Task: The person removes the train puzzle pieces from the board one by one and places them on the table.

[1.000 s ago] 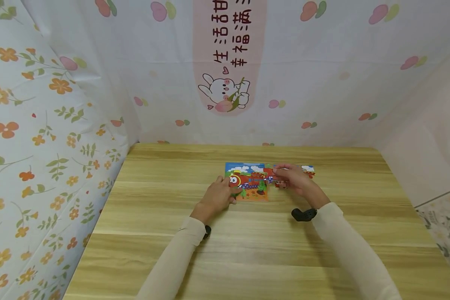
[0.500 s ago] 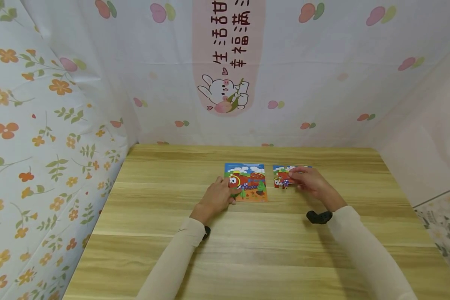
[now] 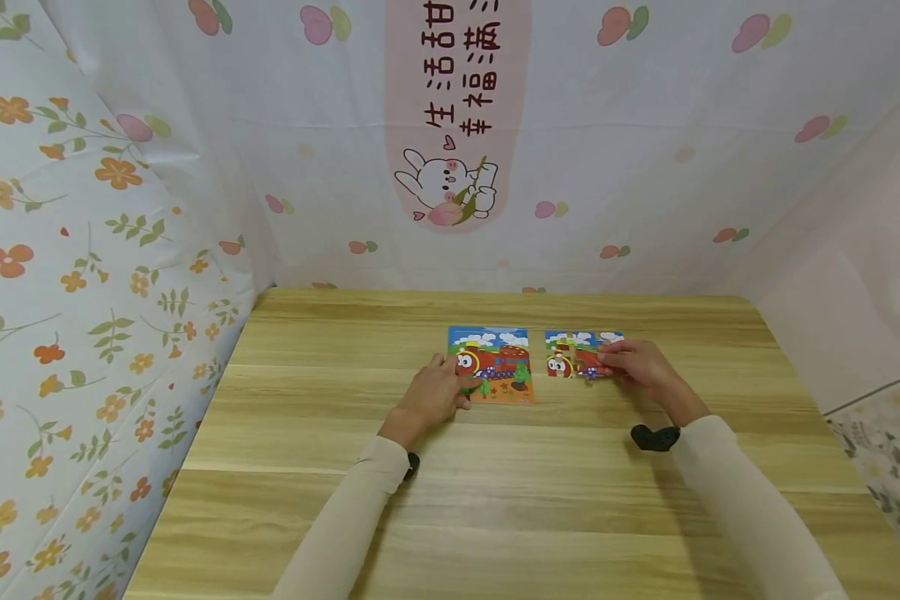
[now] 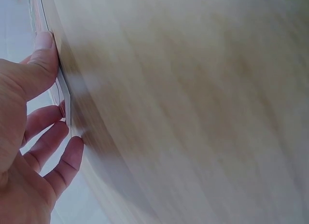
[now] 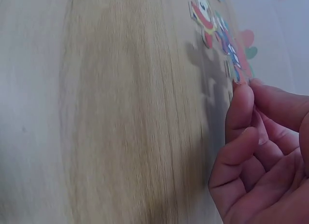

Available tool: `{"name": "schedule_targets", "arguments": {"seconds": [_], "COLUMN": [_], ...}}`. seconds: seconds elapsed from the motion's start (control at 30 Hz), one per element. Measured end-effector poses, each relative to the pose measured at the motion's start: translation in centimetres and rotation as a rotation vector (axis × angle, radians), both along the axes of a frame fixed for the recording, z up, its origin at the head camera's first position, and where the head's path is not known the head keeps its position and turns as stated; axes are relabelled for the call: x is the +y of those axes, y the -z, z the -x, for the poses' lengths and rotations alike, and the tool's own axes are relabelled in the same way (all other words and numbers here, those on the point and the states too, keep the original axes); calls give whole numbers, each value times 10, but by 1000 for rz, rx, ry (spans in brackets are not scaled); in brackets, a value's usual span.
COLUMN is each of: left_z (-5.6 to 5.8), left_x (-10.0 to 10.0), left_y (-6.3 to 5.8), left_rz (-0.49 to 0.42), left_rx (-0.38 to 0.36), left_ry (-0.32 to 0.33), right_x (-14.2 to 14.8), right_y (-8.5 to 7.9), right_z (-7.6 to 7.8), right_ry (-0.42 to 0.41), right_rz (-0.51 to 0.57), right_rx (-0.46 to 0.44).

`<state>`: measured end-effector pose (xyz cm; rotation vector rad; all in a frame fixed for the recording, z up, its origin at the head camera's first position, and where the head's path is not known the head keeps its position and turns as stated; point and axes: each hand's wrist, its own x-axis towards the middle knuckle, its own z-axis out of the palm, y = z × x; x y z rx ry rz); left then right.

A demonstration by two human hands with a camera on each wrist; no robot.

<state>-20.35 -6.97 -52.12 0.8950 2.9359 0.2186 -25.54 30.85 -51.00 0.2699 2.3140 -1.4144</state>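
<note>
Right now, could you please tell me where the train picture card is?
In the head view, the train picture card is toward the table's far edge, with the left hand at its near-left corner and the puzzle pieces to its right.

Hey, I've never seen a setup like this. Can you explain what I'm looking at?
There's no machine here: a person is working with two bare hands. The wide view comes from a camera worn on the head; the two close-ups come from cameras worn on the wrists. On a yellowish-brown, wood-grained table lies a flat, rectangular card printed with a red cartoon train, and the left hand touches its lower left side. To the card's right are flat, multicoloured jigsaw pieces with similar artwork. The right hand pinches a mostly red jigsaw piece between thumb and fingertip; I can't tell whether it's joined to its neighbours.
</note>
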Motion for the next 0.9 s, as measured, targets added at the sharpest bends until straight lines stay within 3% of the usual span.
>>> {"name": "schedule_targets", "arguments": {"seconds": [0.67,0.9], "left_z": [-1,-2], "left_x": [-2,-1], "left_y": [0,0], "left_rz": [8,-15], "left_rx": [4,2], "left_ry": [4,0], "right_x": [3,2], "right_y": [1,2], "right_z": [4,4], "right_ry": [-14,-37], "right_rz": [-74,-81], "right_rx": [-23,11]}}
